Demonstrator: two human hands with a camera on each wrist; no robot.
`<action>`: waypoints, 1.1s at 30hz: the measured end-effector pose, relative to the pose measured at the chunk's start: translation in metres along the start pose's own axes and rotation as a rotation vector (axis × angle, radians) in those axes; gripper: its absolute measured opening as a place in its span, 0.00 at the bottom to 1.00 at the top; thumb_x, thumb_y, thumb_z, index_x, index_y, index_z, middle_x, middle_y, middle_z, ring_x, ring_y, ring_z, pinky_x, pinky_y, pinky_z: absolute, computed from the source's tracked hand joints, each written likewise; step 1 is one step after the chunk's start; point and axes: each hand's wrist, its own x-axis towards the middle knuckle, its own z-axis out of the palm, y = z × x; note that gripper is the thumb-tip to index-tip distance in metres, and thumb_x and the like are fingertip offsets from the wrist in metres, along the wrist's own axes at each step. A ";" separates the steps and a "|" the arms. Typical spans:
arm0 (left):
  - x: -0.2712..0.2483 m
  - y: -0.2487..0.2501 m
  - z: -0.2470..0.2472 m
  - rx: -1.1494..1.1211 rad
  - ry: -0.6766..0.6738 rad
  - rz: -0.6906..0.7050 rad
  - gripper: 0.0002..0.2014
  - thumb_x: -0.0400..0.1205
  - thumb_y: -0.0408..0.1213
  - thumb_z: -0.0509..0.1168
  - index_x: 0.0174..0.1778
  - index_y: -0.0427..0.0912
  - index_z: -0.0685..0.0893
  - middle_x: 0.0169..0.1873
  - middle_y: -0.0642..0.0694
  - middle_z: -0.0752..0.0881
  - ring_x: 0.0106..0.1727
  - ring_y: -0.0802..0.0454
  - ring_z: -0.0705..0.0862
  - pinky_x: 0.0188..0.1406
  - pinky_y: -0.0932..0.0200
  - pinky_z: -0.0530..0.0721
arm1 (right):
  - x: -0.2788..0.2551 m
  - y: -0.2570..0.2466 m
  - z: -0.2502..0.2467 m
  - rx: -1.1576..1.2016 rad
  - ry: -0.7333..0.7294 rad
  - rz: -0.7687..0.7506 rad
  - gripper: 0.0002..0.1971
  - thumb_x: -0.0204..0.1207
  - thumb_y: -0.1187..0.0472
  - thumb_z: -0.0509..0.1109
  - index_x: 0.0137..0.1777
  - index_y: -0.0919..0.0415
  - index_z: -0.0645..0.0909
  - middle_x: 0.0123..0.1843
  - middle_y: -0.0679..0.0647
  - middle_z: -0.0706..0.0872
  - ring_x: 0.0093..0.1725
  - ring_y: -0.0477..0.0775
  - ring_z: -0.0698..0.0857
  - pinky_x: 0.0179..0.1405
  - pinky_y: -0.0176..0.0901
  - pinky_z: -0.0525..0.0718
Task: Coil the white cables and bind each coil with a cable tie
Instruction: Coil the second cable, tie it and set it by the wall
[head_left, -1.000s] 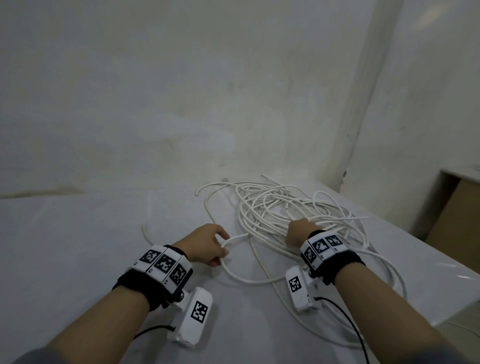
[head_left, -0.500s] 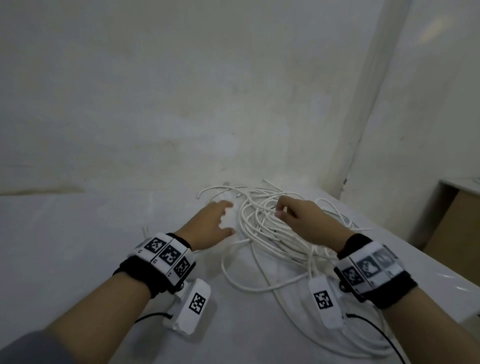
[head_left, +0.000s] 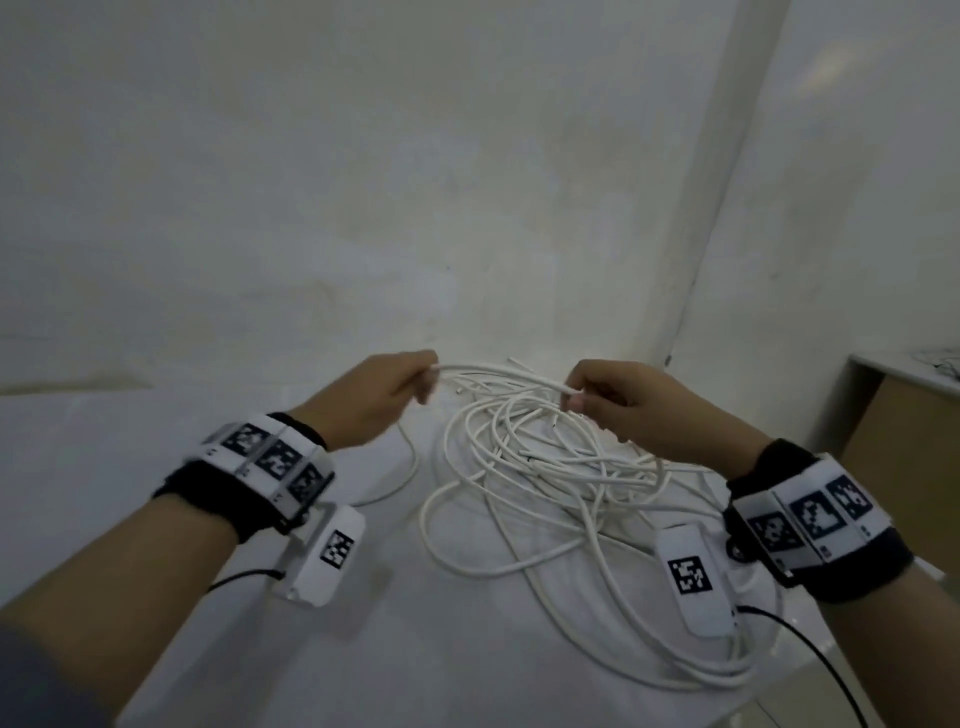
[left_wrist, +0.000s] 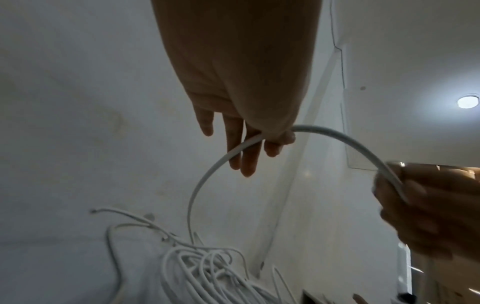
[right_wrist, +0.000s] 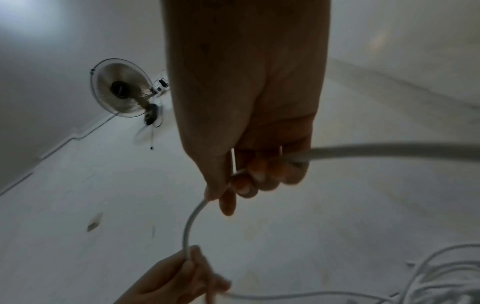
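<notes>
Above the tangled pile of thin white cables (head_left: 545, 483) on white table (head_left: 156, 467): one raised strand (head_left: 498, 371), lengthwise left-right, pinched between left hand (head_left: 374, 400) and right hand (head_left: 628, 410); both equally near.

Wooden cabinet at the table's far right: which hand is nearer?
Right. The right hand pinches a white cable above the cable pile, on the side of the wooden cabinet. The left hand holds the same cable farther left.
</notes>
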 end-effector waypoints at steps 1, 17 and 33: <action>-0.003 -0.004 -0.011 0.023 0.040 -0.002 0.20 0.82 0.54 0.47 0.36 0.44 0.75 0.31 0.51 0.81 0.33 0.58 0.77 0.37 0.65 0.72 | -0.003 0.008 -0.005 0.007 -0.011 0.033 0.07 0.81 0.57 0.65 0.44 0.59 0.81 0.27 0.45 0.76 0.27 0.43 0.75 0.32 0.36 0.75; -0.062 -0.030 -0.077 0.184 0.212 -0.179 0.14 0.86 0.44 0.53 0.35 0.45 0.69 0.23 0.46 0.71 0.24 0.57 0.70 0.23 0.67 0.64 | 0.006 0.025 -0.003 0.064 0.076 0.164 0.10 0.80 0.68 0.64 0.43 0.53 0.81 0.34 0.50 0.85 0.34 0.46 0.85 0.43 0.49 0.85; -0.094 -0.028 -0.087 -0.332 0.224 -0.460 0.17 0.89 0.40 0.48 0.35 0.40 0.69 0.22 0.50 0.67 0.22 0.55 0.63 0.20 0.63 0.65 | 0.077 -0.087 -0.007 0.273 0.584 -0.127 0.16 0.84 0.61 0.58 0.35 0.48 0.78 0.19 0.42 0.73 0.19 0.42 0.69 0.24 0.35 0.65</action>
